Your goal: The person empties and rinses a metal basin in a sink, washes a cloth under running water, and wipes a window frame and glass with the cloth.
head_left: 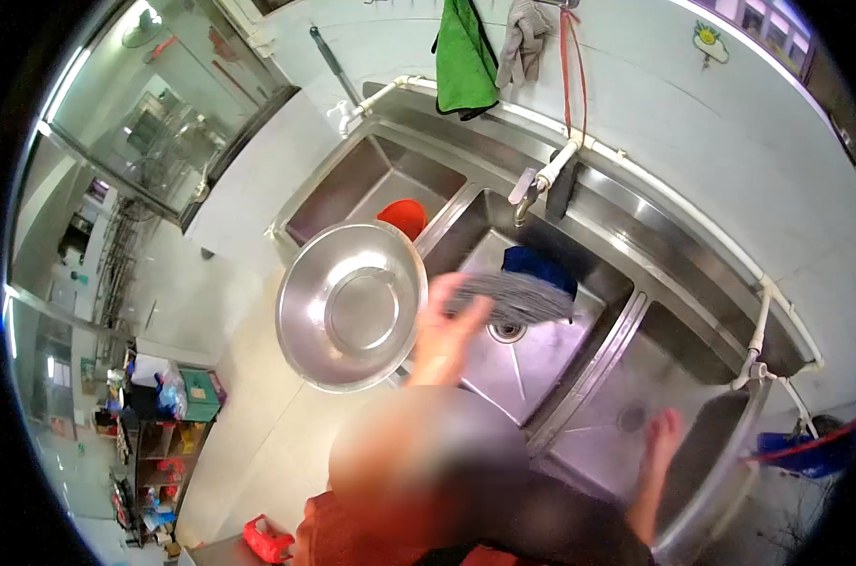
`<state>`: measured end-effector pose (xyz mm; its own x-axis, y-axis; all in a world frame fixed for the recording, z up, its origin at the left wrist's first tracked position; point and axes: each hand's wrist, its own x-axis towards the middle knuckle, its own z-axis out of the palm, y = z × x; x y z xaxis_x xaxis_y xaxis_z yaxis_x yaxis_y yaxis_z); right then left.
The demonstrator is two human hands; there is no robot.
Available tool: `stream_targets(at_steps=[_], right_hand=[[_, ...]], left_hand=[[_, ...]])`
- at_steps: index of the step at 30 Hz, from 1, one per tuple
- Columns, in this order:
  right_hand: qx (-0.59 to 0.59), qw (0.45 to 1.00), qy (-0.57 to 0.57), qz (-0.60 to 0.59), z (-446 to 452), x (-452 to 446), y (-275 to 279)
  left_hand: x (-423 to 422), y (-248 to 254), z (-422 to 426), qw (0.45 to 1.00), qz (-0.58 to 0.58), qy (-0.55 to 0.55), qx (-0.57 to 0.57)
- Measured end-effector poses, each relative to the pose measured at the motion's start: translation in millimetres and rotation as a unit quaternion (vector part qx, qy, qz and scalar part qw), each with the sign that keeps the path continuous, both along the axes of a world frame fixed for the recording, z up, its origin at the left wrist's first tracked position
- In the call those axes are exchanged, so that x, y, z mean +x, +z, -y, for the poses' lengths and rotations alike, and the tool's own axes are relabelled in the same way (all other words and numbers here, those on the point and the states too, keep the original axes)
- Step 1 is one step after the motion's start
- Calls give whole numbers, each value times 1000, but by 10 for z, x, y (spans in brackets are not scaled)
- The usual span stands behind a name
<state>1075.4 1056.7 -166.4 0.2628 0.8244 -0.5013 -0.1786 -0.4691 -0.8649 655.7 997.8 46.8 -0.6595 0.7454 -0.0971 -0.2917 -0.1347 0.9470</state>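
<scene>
My left hand (449, 325) is closed around one end of a grey cloth (522, 300), which stretches to the right over the middle sink. Close beside this hand, on its left, is a wide steel basin (329, 344), with its hollow side facing me; whether the hand touches its rim I cannot tell. Over the right sink (598, 429) hovers my right hand (664, 439), a little blurred, fingers extended and nothing visible in them. A dark blue cloth (539, 269) lies in the middle sink (503, 373), partly behind the grey one.
A red bowl (404, 217) sits in the left sink (352, 179). The tap (527, 203) reaches over the middle sink. Green (466, 66) and grey cloths (524, 42) hang on the wall above. Shelves with goods (168, 443) stand at lower left.
</scene>
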Motion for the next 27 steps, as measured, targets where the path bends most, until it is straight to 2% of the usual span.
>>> stream_targets(at_steps=[1,2,3,6,8,9,10,11,12,13,14,15,16,18,19,20,22,23,24,25,27], right_hand=[[27,999,36,-31,1,-69,-133],[51,997,61,-4,15,-307,-34],[72,994,84,22,1,-661,107],[105,969,219,40,-196,-1336,41],[110,947,294,66,-348,-1805,3],[150,916,346,139,-462,-2011,-155],[213,843,420,258,-559,-2182,-139],[227,834,442,238,-666,-2341,-364],[178,810,481,286,-770,-2464,-569],[190,738,525,378,-901,-2538,-877],[186,739,523,380,-992,-2630,-920],[157,717,540,412,-1124,-2794,-958],[127,692,557,441,-1265,-2949,-993],[118,672,557,474,-1557,-3186,-1073],[116,649,557,505,-1659,-3301,-1094],[110,647,563,502,-1747,-3425,-1124],[41,594,596,538,-1879,-3654,-1173],[63,575,614,537,-1961,-3663,-1649],[50,568,604,558,-1925,-3744,-1794],[39,630,568,527,-1883,-3807,-1971],[83,668,566,476,-1699,-3783,-2171]], left_hand=[[-241,79,128,999,25,42,22],[-487,137,246,994,50,84,42],[-735,152,352,992,32,107,51],[-1310,168,638,983,-7,177,40],[-1634,23,803,983,-40,179,30],[-1741,-43,859,983,-32,183,5],[-1843,-155,923,984,-26,175,5],[-1952,-324,982,984,-6,172,-35],[-2052,-508,1040,983,13,169,-75],[-2147,-717,1136,983,15,164,-75],[-2232,-942,1246,977,13,140,-161],[-2289,-1095,1301,962,9,116,-248],[-2266,-1053,1261,961,10,113,-252],[-2199,-995,1256,917,-110,68,-378],[-2312,-1214,1374,919,-157,71,-354],[-2375,-1416,1520,916,-154,71,-362],[-2299,-1346,1476,835,-325,125,-426],[-2275,-1323,1461,851,-293,135,-414],[-2231,-1277,1414,849,-291,135,-419],[-2171,-1222,1361,859,-271,128,-415],[-2080,-1181,1316,867,-236,117,-422]])
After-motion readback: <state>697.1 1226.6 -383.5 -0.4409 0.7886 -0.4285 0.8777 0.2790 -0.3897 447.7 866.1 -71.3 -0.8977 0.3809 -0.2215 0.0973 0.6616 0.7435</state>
